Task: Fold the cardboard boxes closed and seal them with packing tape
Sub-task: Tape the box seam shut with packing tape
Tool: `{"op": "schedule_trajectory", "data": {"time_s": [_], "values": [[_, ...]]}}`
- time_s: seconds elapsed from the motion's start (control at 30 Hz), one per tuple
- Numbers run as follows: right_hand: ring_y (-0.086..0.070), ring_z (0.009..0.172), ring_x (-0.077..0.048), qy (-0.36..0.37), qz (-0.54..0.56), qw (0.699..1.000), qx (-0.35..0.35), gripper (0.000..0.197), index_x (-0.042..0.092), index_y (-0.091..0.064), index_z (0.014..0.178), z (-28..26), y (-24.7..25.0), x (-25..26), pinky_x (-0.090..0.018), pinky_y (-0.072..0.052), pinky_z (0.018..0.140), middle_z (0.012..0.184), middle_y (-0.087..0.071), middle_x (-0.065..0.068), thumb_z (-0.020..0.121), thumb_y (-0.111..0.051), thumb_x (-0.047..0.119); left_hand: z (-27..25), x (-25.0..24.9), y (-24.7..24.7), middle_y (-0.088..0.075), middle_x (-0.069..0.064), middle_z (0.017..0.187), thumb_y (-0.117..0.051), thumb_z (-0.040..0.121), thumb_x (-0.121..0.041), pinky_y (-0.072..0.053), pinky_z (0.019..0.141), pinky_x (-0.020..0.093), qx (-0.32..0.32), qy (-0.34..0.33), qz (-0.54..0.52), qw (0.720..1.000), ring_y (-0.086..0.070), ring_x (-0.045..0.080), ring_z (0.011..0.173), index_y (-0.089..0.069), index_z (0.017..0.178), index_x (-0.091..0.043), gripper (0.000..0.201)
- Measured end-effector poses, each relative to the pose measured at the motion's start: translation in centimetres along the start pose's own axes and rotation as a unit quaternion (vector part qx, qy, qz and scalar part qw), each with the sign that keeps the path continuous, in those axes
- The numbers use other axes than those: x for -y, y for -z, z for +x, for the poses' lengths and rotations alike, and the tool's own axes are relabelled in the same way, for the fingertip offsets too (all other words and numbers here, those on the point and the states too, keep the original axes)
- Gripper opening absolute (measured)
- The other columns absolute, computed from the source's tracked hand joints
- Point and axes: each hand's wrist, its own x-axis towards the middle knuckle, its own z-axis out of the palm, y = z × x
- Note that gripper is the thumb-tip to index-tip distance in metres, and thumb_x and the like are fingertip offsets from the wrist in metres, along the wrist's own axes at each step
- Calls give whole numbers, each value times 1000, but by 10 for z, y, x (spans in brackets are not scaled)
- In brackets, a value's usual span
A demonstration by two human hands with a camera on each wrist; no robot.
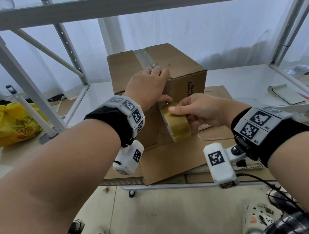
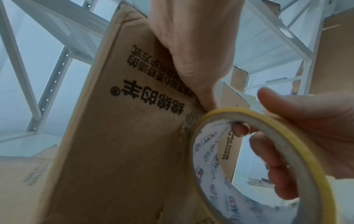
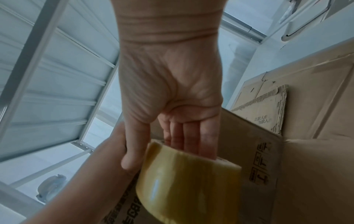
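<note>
Starting on the left, a yellow plastic bag (image 1: 9,124) sits slumped by the leg of the white metal shelving (image 1: 31,88). Moving in, the left hand (image 1: 149,87) lies flat over the near top edge of the cardboard box (image 1: 183,69), fingers straight on the lid and thumb pressed down on the front face; the left wrist view shows the thumb (image 2: 206,100) pinning the box right where the tape roll (image 1: 176,123) meets it, plus black printed characters on that face that the head view hides. The box is closed, with a tape strip (image 1: 148,59) along its top seam, and stands on flattened cardboard sheets (image 1: 174,159) on the bench. Just right of it, the right hand (image 1: 199,111) grips the yellowish roll, thumb on the outer rim; only the wrist views show its fingers (image 3: 188,136) tucked through the core.
</note>
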Motion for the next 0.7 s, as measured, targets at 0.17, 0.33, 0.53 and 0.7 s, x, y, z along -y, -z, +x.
{"op": "schedule_trajectory", "data": {"time_s": [0.17, 0.33, 0.53, 0.7], "values": [[-70, 68, -15, 0, 34, 999, 18, 25, 5, -60, 96, 1, -1, -2, -27, -57, 55, 82, -70, -10, 82, -69, 24, 1, 7, 5, -53, 4, 127, -48, 86, -61, -50, 79, 38, 4, -20, -21, 1000, -54, 25, 114, -43, 121, -13, 60], [-68, 71, -17, 10, 49, 998, 34, 14, 9, -58, 93, 4, -4, -7, -32, -60, 62, 81, -70, -8, 86, -67, 19, 2, 24, 11, -56, 4, 130, -33, 96, -53, -51, 84, 41, 7, -48, -54, 997, -57, 22, 113, -48, 125, -13, 52], [-67, 92, -26, -6, 20, 998, 59, 27, 8, -61, 105, 15, -9, -8, -38, -58, 82, 98, -69, -14, 86, -68, 25, -8, 27, 1, -26, 3, 155, -35, 96, -53, -32, 110, 34, 28, -45, -47, 997, -28, 22, 141, -23, 149, -14, 67], [-66, 86, -22, 11, 40, 998, 40, 40, 9, -65, 97, 20, -5, -2, -35, -56, 80, 88, -69, -10, 75, -69, 42, -8, 22, 2, -27, 5, 155, -51, 89, -56, -35, 106, 35, 27, -42, -28, 998, -31, 23, 140, -23, 147, -14, 77]]}}
